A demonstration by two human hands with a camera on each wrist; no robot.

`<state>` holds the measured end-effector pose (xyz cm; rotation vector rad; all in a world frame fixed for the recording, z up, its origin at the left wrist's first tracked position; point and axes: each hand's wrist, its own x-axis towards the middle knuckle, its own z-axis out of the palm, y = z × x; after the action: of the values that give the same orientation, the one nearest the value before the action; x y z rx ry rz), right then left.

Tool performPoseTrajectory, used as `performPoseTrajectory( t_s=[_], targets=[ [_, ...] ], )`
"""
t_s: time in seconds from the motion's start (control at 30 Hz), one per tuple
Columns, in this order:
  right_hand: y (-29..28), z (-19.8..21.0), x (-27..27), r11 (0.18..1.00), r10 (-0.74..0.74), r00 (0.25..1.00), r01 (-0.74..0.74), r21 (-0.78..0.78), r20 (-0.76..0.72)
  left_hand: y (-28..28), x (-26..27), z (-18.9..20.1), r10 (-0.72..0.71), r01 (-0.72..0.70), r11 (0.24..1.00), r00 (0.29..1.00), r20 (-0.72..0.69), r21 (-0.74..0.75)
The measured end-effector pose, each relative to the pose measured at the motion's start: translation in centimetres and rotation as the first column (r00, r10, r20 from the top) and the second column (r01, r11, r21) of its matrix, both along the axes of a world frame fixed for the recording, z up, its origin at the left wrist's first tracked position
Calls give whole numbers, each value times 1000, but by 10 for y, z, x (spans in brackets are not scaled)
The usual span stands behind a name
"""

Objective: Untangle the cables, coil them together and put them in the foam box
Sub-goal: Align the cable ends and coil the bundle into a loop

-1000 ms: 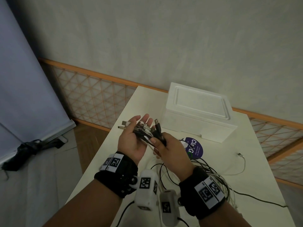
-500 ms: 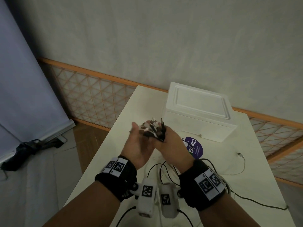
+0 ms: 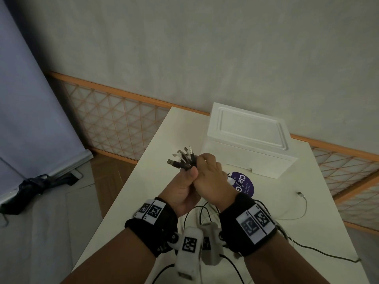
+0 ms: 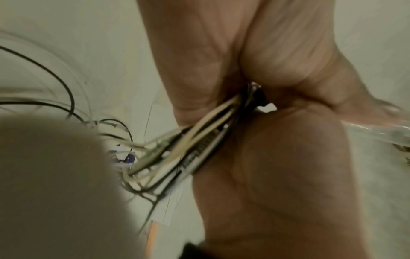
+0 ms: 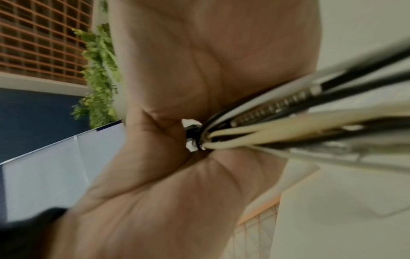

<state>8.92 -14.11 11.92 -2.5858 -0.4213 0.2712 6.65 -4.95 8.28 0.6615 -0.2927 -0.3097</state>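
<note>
- The white table point(image 3: 155, 152) carries the foam box point(image 3: 249, 140), lid on, just beyond the hands.
- Loose cable lengths point(image 3: 303, 214) trail over the table; one white plug lies apart on the right.
- The left hand point(image 3: 182, 189) has closed since a second ago, when its palm lay open.
- The right hand point(image 3: 213, 177) is clenched on the same bundle.
- The plug ends point(image 3: 182, 158) now fan out together above both fists: gathered, so coiling looks next.

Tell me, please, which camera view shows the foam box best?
The head view: the whole foam box sits lidded on the table, beyond both hands. The left wrist view does not show it; the right wrist view shows at most a blurred pale shape.
</note>
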Motion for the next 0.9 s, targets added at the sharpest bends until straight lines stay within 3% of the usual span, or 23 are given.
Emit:
performPoseTrajectory(
  t_s=[0.07,0.13,0.2,0.27,0.3,0.33,0.4,0.47,0.57,0.7,0.77,0.9],
  targets=[
    [-2,3,-5,984,18,965,29,-173,263,7,0,-3,-21,18,997,999,46,71],
    [-5,2,1,988,-8,947,56,-142,321,14,0,-12,-58,60,987,998,-23,149],
    [-11,2,12,984,-85,988,63,169,130,16,0,-16,-1,21,979,995,-98,205],
    [-16,-2,18,851,-31,978,134,508,-206,15,1,-19,156,-114,973,965,-209,199],
    [-17,-4,15,793,48,941,168,585,-335,15,2,-18,240,-192,963,933,-270,191],
    [-17,-8,10,795,119,918,140,590,-379,15,5,-15,313,-257,943,899,-306,210],
    [-13,-17,-1,890,182,926,-12,456,-332,13,7,-11,412,-329,898,861,-297,294],
    [-9,-19,-6,955,136,973,-78,286,-189,13,10,-10,483,-383,859,825,-293,339],
    [-13,-11,-5,987,104,994,-100,124,-29,26,12,-11,483,-468,873,795,-367,138],
    [-22,-1,-4,992,122,992,-122,-10,12,41,10,-4,449,-560,826,725,-521,-68],
    [-23,2,-2,991,113,993,-109,-81,43,40,13,-2,493,-589,808,674,-551,3],
    [-14,3,-1,979,102,981,-69,-192,166,33,19,1,630,-586,767,613,-476,260]
  ],
)
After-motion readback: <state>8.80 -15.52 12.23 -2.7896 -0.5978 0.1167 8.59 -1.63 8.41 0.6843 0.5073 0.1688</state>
